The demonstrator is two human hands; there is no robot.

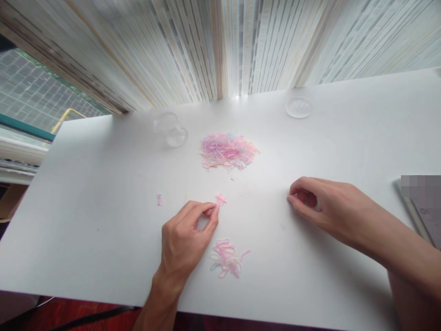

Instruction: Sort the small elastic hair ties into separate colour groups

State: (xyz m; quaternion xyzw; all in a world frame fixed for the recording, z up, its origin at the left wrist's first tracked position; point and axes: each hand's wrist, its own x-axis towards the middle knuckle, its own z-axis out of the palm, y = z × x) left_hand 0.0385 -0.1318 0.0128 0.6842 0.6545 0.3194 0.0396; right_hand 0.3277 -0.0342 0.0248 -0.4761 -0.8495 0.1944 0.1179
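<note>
My left hand (188, 234) is closed in a pinch of thumb and forefinger, its tips on the lower edge of a small cluster of pink rubber bands (221, 199). To the right, my right hand (315, 202) hovers low over the table with thumb and forefinger brought together; whatever may be between the tips cannot be made out. Beyond the hands lies a large heap of pastel rubber bands (227, 151). A smaller, looser pile of bands (226, 259) is nearer to me. Left of the pink cluster are a pale yellowish bunch (188, 197) and a purple bunch (159, 200).
Clear plastic containers (171, 130) stand at the back left of the white table (103, 184). A round clear lid (299, 107) lies at the back right. A grey object (418, 211), partly blurred out, sits at the right edge. Striped curtains (213, 50) hang behind the table.
</note>
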